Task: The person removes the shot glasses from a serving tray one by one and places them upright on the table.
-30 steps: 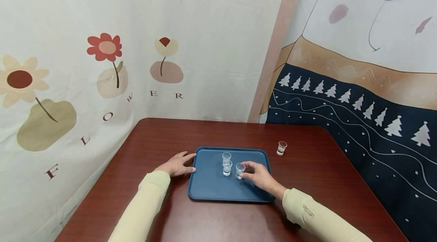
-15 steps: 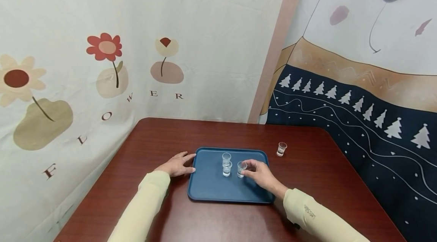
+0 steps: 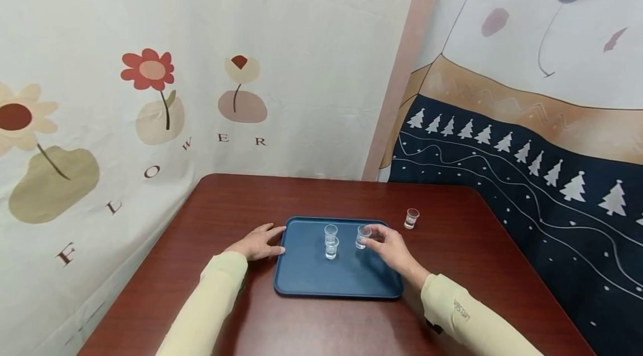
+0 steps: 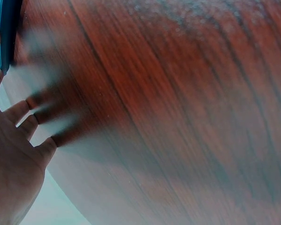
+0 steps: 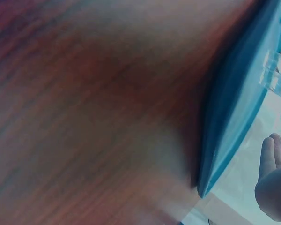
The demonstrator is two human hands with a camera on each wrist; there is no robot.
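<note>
My right hand (image 3: pixel 394 250) pinches a small clear shot glass (image 3: pixel 361 237) between thumb and fingers, over the back right part of a blue tray (image 3: pixel 306 278). Whether its base touches the tray I cannot tell. Two more shot glasses stand close together left of it, a front glass (image 3: pixel 331 251) and a back glass (image 3: pixel 330 230). At the tray's left edge my left hand (image 3: pixel 257 243) touches the rim with straight fingers and thumb. In the left wrist view the other fingers (image 4: pixel 25 123) of this left hand rest on the table. The right wrist view shows the right hand (image 5: pixel 276 183) only partly.
Another clear shot glass (image 3: pixel 411 219) stands on the brown wooden table (image 3: pixel 241 200), beyond the tray's back right corner. A pale curtain with flowers (image 3: pixel 311 66) and a dark one with white trees (image 3: pixel 502 188) hang behind and beside the table.
My right hand has moved the pinched shot glass back and to the right, away from the two standing glasses. The left hand stays at the tray's left rim.
</note>
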